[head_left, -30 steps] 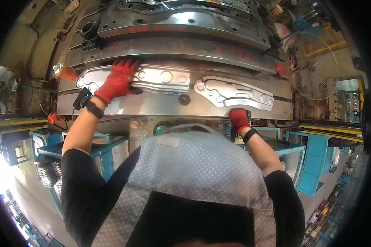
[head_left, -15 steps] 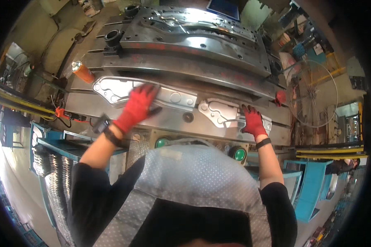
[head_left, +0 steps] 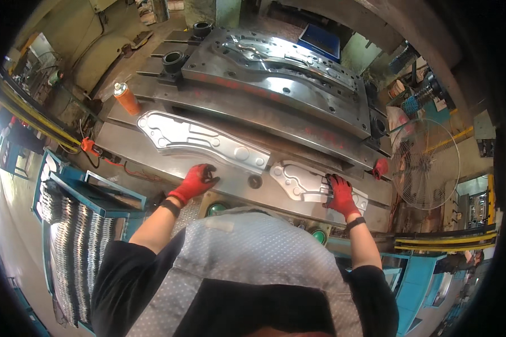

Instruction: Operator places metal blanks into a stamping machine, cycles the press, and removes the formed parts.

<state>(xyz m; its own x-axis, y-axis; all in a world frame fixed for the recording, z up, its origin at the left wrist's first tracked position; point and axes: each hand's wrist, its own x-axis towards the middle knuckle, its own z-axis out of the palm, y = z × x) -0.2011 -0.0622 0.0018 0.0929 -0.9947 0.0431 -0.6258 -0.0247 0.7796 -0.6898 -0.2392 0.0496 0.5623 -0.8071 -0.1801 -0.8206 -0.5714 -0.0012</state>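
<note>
Two silvery pressed sheet-metal parts lie end to end on the steel press bed. The longer left part has nothing touching it. Below its lower edge hovers my left hand, in a red glove with dark fingertips; its fingers are curved and apart, with nothing held. My right hand, gloved alike, covers the middle of the shorter right part. Its fingers bend over that part's far edge, and the thumb lies towards the near edge. What is under the palm is hidden.
Beyond the parts stands a heavy steel die. An orange spray can is at the left. Green buttons sit before my apron. A wire-caged fan stands right; a blue rack with stacked metal parts is lower left.
My left hand has come off the longer part and drawn back towards me. My right hand stays on the shorter part, its fingers closer together. The whole view has shifted and tilted.
</note>
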